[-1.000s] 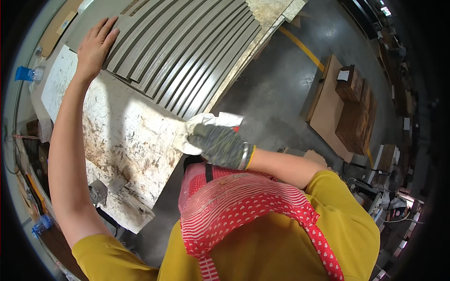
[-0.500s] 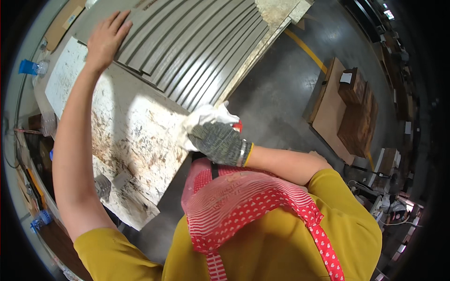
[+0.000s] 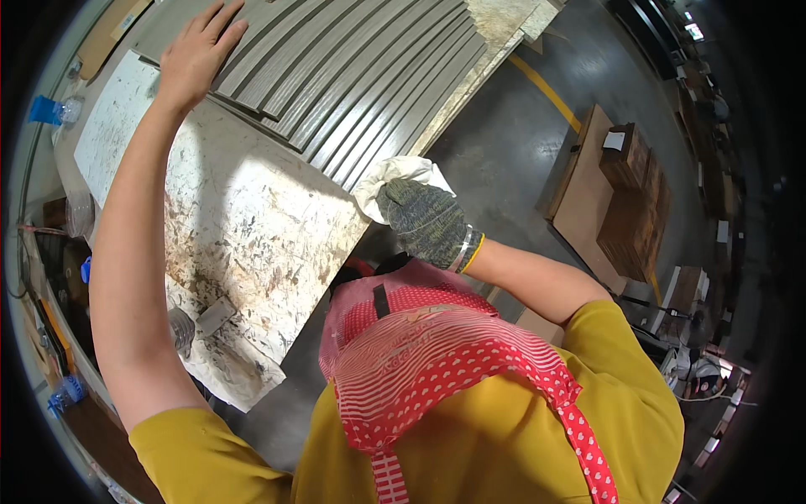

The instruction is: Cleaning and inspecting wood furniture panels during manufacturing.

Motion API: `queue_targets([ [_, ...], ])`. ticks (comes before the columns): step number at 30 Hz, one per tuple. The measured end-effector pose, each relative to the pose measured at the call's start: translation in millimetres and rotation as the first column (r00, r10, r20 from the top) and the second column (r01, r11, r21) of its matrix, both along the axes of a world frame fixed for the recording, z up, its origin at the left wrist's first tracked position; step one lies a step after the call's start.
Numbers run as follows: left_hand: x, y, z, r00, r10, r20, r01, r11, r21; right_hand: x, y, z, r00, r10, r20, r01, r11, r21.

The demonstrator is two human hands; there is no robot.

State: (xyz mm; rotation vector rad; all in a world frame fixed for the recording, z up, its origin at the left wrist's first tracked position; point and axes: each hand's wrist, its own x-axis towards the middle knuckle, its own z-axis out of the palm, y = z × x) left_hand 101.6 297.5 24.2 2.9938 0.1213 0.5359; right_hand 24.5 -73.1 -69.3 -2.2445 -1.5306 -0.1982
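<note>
Head view: left hand (image 3: pixel 197 55) flat, released, on grey slats (image 3: pixel 353 76); gloved right hand (image 3: pixel 424 223) clenches white rag (image 3: pixel 395 176).

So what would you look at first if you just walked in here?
Probably the bright red and white apron over the yellow shirt, low in the middle. Then the gloved right hand pressing a white rag at the edge of the stained, speckled table. At the top, the bare left hand rests flat on a row of long grey boards.

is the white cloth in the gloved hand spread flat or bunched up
Bunched up: the white cloth sits crumpled under the gloved right hand at the edge of the grey panels.
</note>
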Motion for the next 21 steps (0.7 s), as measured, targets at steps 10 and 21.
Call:
queue_targets([
  [10,1.9,-5.7,0.7,0.999,-0.028,0.039,0.028,1.0,-0.006,-19.1,-1.2,-12.9,0.998,0.059,0.005,-0.059,0.996,0.064],
  [21,4.8,4.9,-7.7,0.999,-0.001,0.054,-0.002,0.998,0.069,31.2,-13.7,19.9,0.932,-0.363,-0.02,0.343,0.895,-0.284],
])
